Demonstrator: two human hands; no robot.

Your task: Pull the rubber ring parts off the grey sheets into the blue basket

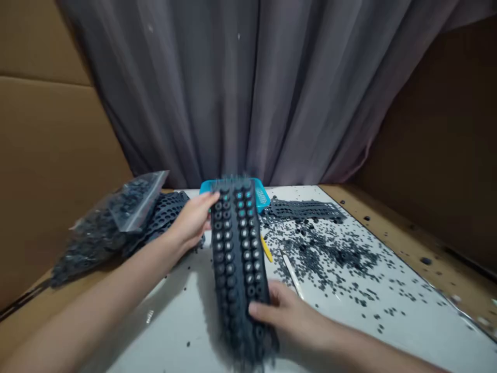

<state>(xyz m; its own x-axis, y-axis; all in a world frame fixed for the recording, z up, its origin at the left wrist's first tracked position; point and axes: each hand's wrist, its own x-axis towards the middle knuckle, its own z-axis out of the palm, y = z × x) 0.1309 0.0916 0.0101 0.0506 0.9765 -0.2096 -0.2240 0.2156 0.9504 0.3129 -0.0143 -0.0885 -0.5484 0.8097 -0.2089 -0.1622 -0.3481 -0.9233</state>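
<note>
A long dark rubber sheet [238, 259] with rows of round holes is held up over the white table, tilted, its far end higher. My left hand [194, 217] grips its upper left edge, thumb on the front face. Lower down, my right hand [285, 313] pinches the right edge with the thumb on top. Light and blue show through many of the holes; the lower ones look dark. The sheet's ends are blurred by motion. Behind it stands a blue plastic basket [262, 196], partly hidden.
A clear zip bag [112, 223] of small dark pieces lies at left, beside more perforated sheets [166, 210]. Another perforated sheet [305, 209] lies at back right. Small black bits [334, 254] are scattered around a white pen-like tool [292, 274] and a yellow tool [266, 249].
</note>
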